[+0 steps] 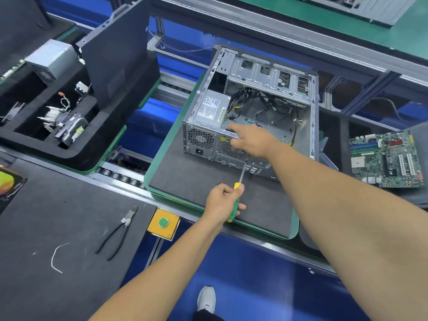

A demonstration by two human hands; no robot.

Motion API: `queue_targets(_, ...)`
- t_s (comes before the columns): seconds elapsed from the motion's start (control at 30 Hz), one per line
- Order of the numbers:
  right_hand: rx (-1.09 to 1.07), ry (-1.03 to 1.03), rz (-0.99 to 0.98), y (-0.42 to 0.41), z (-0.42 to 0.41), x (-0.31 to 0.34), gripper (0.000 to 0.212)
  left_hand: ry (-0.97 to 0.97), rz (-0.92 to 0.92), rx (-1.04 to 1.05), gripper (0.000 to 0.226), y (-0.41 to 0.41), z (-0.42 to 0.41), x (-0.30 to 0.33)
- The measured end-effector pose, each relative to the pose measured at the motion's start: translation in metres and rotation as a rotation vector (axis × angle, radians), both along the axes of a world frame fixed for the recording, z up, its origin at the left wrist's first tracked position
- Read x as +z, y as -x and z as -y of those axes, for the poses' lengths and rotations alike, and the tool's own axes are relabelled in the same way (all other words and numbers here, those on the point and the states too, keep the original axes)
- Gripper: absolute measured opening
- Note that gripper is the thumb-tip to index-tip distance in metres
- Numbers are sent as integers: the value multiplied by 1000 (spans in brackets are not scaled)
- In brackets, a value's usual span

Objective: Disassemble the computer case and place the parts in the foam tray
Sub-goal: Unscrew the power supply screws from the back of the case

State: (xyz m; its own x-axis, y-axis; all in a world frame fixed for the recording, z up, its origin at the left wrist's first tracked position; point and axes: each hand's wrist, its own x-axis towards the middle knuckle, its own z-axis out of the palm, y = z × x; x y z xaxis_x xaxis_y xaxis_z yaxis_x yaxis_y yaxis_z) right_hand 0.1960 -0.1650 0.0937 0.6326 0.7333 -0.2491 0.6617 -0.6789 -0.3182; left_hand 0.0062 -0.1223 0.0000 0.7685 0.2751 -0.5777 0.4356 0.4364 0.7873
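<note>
Open grey computer case (266, 107) on a green-edged pallet — black foam tray (46, 135) well left, part-filled.

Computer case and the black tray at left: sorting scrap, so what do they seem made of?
The open grey computer case looks like bare sheet metal: dull silver sheen, stamped slots, punched vents. The black tray looks like matte foam: thick soft-edged walls, cut pockets, no shine.
</note>
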Motion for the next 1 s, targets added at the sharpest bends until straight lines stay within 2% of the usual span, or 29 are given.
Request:
queue_targets(0.2, 2, 3, 1, 0, 0, 1, 27, 174, -102, -65, 42, 0, 1, 8)
queue_targets(0.33, 2, 3, 1, 0, 0, 1, 23, 12, -76, -33, 32, -1, 7, 6)
queue_targets(0.43, 4, 7, 2, 0, 0, 1, 24, -86, -38, 23, 43, 2, 9, 2)
queue_targets(0.53, 3, 11, -4, 0, 1, 1, 20, -103, -21, 79, 38, 3, 5, -1)
queue_targets(0.63, 4, 16, -14, 0, 1, 1, 18, -10, -20, 11, 35, 3, 4, 2)
queue_targets(0.77, 2, 16, -29, 0, 1, 2, 20, 204, -69, -123, 44, -1, -1, 7)
queue_targets(0.83, 4, 18, -24, 1, 1, 3, 20, 239, -117, -132, 45, -3, -4, 8)
queue_targets(0.9, 7, 22, -21, 1, 0, 3, 19, 163, -144, -103, 43, -4, -4, 7)
queue_targets(1.0, 7, 23, -23, 1, 1, 4, 17, -59, -75, -55, 34, -3, 1, 0)
